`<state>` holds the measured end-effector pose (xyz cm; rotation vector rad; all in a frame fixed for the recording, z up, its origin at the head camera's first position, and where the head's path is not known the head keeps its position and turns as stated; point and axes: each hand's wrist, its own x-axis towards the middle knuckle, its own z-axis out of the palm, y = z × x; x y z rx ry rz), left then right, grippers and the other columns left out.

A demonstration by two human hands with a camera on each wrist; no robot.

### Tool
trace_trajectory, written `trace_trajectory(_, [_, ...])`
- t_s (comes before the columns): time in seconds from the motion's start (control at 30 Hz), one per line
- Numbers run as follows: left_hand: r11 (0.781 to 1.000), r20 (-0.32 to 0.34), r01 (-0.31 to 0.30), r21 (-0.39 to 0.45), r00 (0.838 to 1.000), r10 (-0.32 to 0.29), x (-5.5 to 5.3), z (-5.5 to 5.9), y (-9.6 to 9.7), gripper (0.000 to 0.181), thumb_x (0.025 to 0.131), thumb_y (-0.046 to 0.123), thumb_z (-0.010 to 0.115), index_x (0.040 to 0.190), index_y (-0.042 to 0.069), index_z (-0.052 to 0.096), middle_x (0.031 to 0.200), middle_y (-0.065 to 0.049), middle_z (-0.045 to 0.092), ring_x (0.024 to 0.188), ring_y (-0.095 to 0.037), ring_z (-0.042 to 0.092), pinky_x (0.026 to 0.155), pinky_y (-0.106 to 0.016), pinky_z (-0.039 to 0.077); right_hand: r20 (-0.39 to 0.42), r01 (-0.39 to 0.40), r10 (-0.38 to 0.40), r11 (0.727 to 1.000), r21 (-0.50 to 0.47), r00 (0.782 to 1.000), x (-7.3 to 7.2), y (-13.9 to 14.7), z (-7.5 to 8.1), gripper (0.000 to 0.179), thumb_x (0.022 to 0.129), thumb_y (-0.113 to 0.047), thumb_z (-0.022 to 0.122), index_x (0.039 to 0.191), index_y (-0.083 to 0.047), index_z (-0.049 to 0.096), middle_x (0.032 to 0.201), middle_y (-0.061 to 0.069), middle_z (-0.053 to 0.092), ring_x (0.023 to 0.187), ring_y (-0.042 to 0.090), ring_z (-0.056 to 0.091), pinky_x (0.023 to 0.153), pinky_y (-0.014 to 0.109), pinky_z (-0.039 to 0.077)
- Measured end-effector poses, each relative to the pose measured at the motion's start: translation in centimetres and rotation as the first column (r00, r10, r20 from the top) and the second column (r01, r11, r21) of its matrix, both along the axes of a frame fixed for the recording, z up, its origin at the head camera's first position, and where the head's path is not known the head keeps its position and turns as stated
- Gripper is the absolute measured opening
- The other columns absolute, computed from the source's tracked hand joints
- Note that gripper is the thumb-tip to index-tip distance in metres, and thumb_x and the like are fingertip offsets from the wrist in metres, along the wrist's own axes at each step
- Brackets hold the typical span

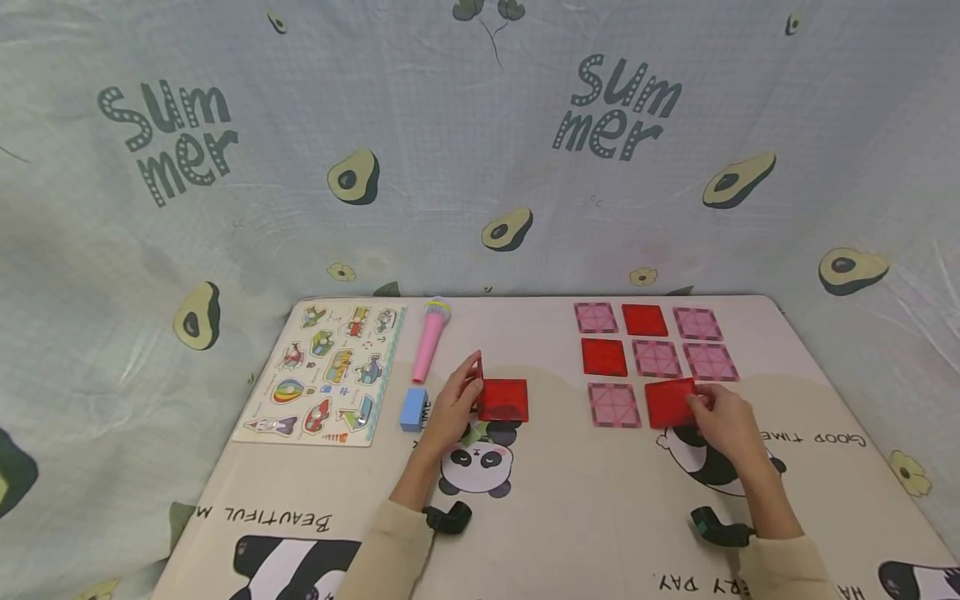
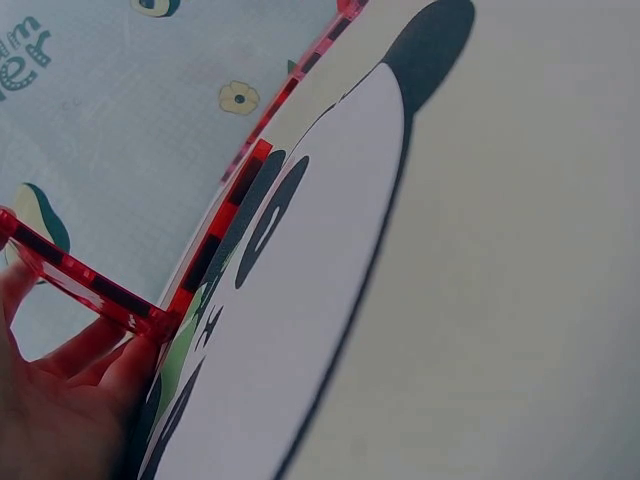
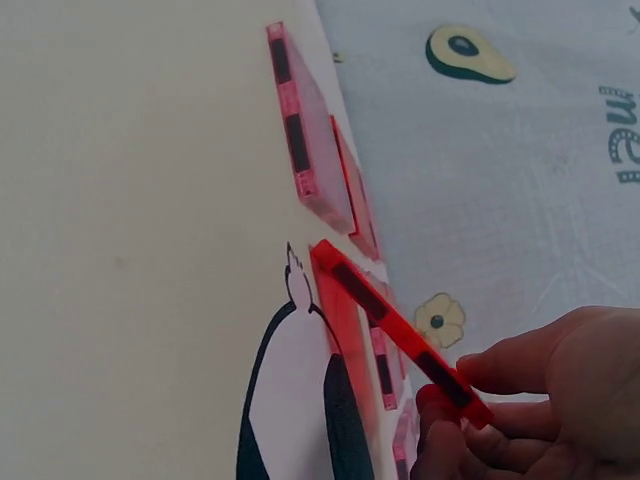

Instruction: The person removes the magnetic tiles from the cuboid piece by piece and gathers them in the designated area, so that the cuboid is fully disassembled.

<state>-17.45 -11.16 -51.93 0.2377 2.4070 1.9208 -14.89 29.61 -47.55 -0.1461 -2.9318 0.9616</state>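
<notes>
In the head view my left hand [image 1: 448, 417] holds a red magnetic tile on edge, with fingers along its left side. In the left wrist view that upright tile [image 2: 85, 280] meets the edge of a flat red magnetic tile [image 1: 505, 400] at its base. My right hand [image 1: 726, 421] pinches another red magnetic tile [image 1: 667, 403] by its right side. The right wrist view shows this tile [image 3: 390, 325] slanting, its far edge low by the table and the pinched edge raised. Thumb and fingers lie on opposite faces of it.
Several pink tiles [image 1: 615, 405] and two red tiles [image 1: 603, 357] lie in rows at the back right. On the left are a picture puzzle board [image 1: 240, 429], a pink toy microphone [image 1: 428, 346] and a blue block [image 1: 413, 409]. A patterned cloth [image 1: 420, 108] hangs behind the table.
</notes>
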Motion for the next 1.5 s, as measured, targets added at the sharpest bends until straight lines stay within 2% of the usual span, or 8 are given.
trace_trajectory(0.13, [1.000, -0.006, 0.004, 0.001, 1.000, -0.004, 0.0, 0.0, 0.0, 0.052, 0.107, 0.029, 0.044, 0.157, 0.034, 0.031, 0.155, -0.012, 0.042, 0.137, -0.035, 0.049, 0.108, -0.054, 0.048, 0.047, 0.007, -0.008, 1.000, 0.022, 0.999, -0.1, 0.1, -0.4, 0.050, 0.100, -0.021, 0.059, 0.128, 0.019, 0.051, 0.094, 0.030, 0.065, 0.071, 0.026, 0.060, 0.058, 0.030, 0.056])
trace_trajectory(0.3, [1.000, -0.008, 0.010, 0.009, 1.000, -0.009, 0.0, -0.1, 0.0, 0.051, 0.107, 0.029, 0.043, 0.156, 0.036, 0.032, 0.156, -0.014, 0.041, 0.137, -0.037, 0.049, 0.107, -0.055, 0.048, 0.103, 0.016, -0.021, 0.999, 0.049, 0.994, -0.3, 0.3, -1.0, 0.068, 0.096, -0.035, 0.066, 0.131, 0.019, 0.047, 0.109, 0.037, 0.061, 0.087, 0.039, 0.060, 0.078, 0.049, 0.061])
trace_trajectory(0.47, [1.000, 0.001, 0.012, 0.007, 1.000, -0.012, 0.0, 0.1, 0.0, 0.051, 0.107, 0.030, 0.044, 0.156, 0.038, 0.032, 0.156, -0.012, 0.041, 0.137, -0.035, 0.050, 0.107, -0.054, 0.049, 0.098, 0.014, -0.022, 0.996, 0.084, 0.995, -0.5, 0.3, -1.6, 0.067, 0.095, -0.034, 0.068, 0.129, 0.020, 0.048, 0.112, 0.039, 0.060, 0.088, 0.041, 0.059, 0.082, 0.053, 0.060])
trace_trajectory(0.73, [0.999, 0.004, 0.020, 0.025, 1.000, -0.020, 0.0, 0.1, 0.0, 0.054, 0.107, 0.029, 0.043, 0.159, 0.031, 0.028, 0.158, -0.014, 0.038, 0.138, -0.040, 0.048, 0.105, -0.057, 0.049, 0.087, 0.024, -0.035, 0.992, 0.123, 0.996, -0.8, -0.1, -1.5, 0.059, 0.094, -0.029, 0.069, 0.124, 0.020, 0.053, 0.109, 0.038, 0.061, 0.085, 0.040, 0.058, 0.079, 0.051, 0.060])
trace_trajectory(1.07, [1.000, -0.001, 0.005, -0.003, 1.000, -0.005, 0.0, 0.0, -0.1, 0.052, 0.106, 0.030, 0.044, 0.156, 0.038, 0.031, 0.155, -0.012, 0.042, 0.134, -0.037, 0.052, 0.104, -0.055, 0.051, 0.044, 0.015, -0.021, 0.990, 0.137, 0.999, -0.8, -0.3, -1.5, 0.052, 0.093, -0.023, 0.070, 0.115, 0.022, 0.056, 0.093, 0.033, 0.061, 0.077, 0.035, 0.055, 0.066, 0.043, 0.059])
trace_trajectory(1.23, [1.000, -0.006, 0.008, -0.002, 1.000, -0.008, 0.0, 0.0, -0.2, 0.051, 0.107, 0.030, 0.044, 0.156, 0.038, 0.032, 0.156, -0.012, 0.042, 0.135, -0.037, 0.052, 0.105, -0.055, 0.050, 0.034, 0.011, -0.015, 0.994, 0.108, 0.999, -1.1, -0.7, -0.6, 0.054, 0.095, -0.025, 0.068, 0.118, 0.022, 0.054, 0.093, 0.032, 0.060, 0.076, 0.035, 0.055, 0.061, 0.039, 0.058])
trace_trajectory(1.33, [1.000, -0.003, 0.012, 0.004, 1.000, -0.012, -0.1, -0.1, -0.2, 0.051, 0.107, 0.030, 0.043, 0.156, 0.038, 0.031, 0.156, -0.013, 0.041, 0.135, -0.037, 0.052, 0.105, -0.055, 0.050, -0.007, 0.001, 0.000, 0.995, 0.097, 1.000, -1.4, -1.4, 0.2, 0.055, 0.094, -0.026, 0.068, 0.121, 0.021, 0.054, 0.098, 0.034, 0.061, 0.076, 0.035, 0.055, 0.060, 0.039, 0.058])
trace_trajectory(1.5, [0.999, 0.021, 0.033, 0.007, 0.999, -0.033, -0.1, 0.1, -0.2, 0.053, 0.108, 0.028, 0.041, 0.159, 0.030, 0.027, 0.158, -0.017, 0.037, 0.137, -0.040, 0.049, 0.106, -0.056, 0.049, -0.076, -0.022, 0.029, 0.996, 0.086, 0.997, -1.8, -3.0, 1.2, 0.054, 0.094, -0.026, 0.068, 0.121, 0.019, 0.056, 0.098, 0.032, 0.061, 0.080, 0.034, 0.053, 0.059, 0.035, 0.055])
